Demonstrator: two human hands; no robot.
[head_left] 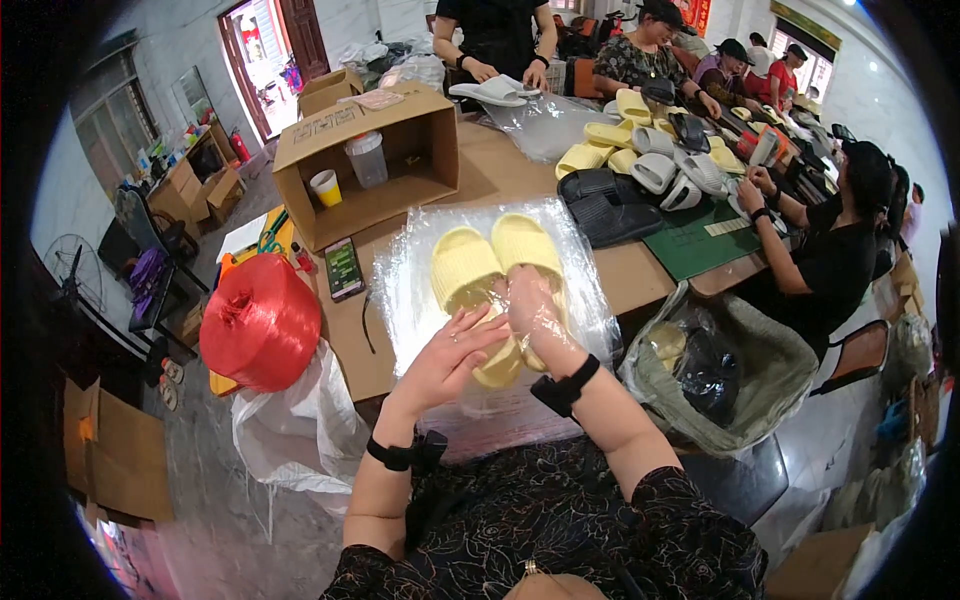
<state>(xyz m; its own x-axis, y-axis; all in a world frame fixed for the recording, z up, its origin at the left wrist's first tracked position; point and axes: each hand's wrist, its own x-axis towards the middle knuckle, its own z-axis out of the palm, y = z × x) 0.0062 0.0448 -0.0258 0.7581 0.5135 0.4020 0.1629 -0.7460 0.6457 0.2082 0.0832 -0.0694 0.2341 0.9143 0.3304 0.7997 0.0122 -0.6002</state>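
Observation:
A pair of pale yellow slippers [466,262] lies side by side, toes pointing away from me, on a stack of clear plastic bags [415,225]. Clear film shines around the slippers and over my right wrist, so that hand seems to be inside a bag. My right hand [532,312] grips the right slipper at its strap opening, its fingertips partly hidden. Stretched out and slightly spread, the fingers of my left hand [452,352] rest over the heel part of the left slipper. A ring is on one finger.
An open cardboard box [290,215] holds cups; a phone [344,268] and a red twine roll [262,322] are nearby. Loose slippers [655,172] and a green mat [700,240] lie right, above a lined bin [650,370]. Several co-workers surround the table.

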